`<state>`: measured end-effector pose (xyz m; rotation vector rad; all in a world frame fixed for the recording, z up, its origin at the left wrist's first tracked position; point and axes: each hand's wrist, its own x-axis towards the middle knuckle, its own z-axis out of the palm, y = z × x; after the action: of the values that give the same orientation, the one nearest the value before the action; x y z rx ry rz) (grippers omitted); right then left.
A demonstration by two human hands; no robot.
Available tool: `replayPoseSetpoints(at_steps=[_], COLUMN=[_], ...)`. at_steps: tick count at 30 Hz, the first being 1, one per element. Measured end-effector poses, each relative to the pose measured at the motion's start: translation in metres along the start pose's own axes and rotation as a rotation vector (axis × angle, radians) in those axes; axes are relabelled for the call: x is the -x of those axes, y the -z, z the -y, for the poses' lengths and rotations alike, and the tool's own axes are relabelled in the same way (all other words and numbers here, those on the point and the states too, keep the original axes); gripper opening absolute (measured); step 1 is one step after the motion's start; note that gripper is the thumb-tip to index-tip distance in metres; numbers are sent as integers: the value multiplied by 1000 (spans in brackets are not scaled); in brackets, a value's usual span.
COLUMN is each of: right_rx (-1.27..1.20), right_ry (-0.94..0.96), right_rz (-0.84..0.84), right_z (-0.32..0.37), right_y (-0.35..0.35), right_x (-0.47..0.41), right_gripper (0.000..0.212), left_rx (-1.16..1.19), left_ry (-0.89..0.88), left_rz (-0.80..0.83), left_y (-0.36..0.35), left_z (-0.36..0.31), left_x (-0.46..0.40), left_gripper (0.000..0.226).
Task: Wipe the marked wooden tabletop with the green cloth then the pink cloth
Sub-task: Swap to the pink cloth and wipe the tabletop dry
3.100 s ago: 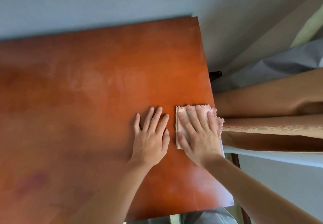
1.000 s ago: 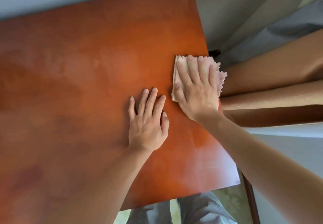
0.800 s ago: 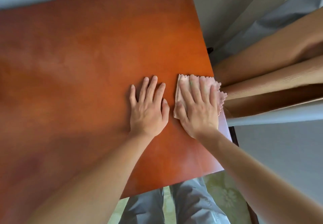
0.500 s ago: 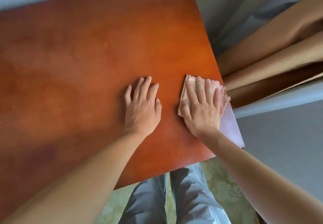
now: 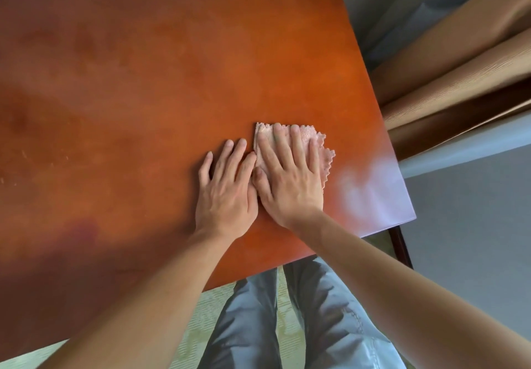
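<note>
The pink cloth [image 5: 304, 144] is lying flat on the wooden tabletop [image 5: 143, 81], toward the right part of the near side, and the person's right hand [image 5: 290, 178] is pressing down on it with straight, slightly spread fingers. The hand is covering most of the cloth; only its far edge and its frilly right edge are showing past the fingers. It is looking soft and fuzzy, pale pink, folded into a small square with a ragged, wavy hem on the right.

The left hand [image 5: 227, 190] is resting palm down on the bare wood just beside the cloth, fingers straight and a little apart. Its thumb side is touching the right hand, and its forefinger is lying against the cloth's left edge.

To the right of the cloth a strip of bare wood is running out to the table's right edge, where pale glare [image 5: 370, 190] is washing over the near corner. The near edge is sitting close behind the wrists. To the left and toward the far side, a wide stretch of reddish-brown surface is lying open, with a few faint light specks [image 5: 24, 154] near the left.

Below the near edge the person's grey trousers [image 5: 310, 325] are showing over a pale green floor [image 5: 201, 311]. Tan boards [image 5: 459, 61] are leaning beyond the right edge.
</note>
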<state>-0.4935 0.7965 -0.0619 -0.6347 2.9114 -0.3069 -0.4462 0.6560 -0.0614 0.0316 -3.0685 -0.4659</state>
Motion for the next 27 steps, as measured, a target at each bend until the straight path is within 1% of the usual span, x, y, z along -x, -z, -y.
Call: replayPoseSetpoints(at_steps=[5, 9, 14, 18, 23, 27], right_rx=[-52, -17, -36, -23, 16, -17], right_ry=[76, 151, 194, 163, 84, -4], right_rz=[-36, -29, -41, -50, -74, -89], right_z=[-6, -16, -34, -80, -149, -165], right_y=[-1, -4, -1, 9, 25, 31], right_x=[36, 67, 72, 82, 87, 79], right_gripper=[60, 62, 63, 64, 64, 65], left_rx=[48, 33, 71, 83, 15, -38], left_ry=[12, 32, -7, -29, -44, -36], left_rz=[-33, -59, -54, -8, 26, 22], left_y=[2, 4, 2, -7, -22, -26], left_z=[-3, -10, -49, -84, -96, -95], left_x=[-1, -1, -11, -22, -34, -32], left_gripper=[49, 48, 45, 46, 44, 46])
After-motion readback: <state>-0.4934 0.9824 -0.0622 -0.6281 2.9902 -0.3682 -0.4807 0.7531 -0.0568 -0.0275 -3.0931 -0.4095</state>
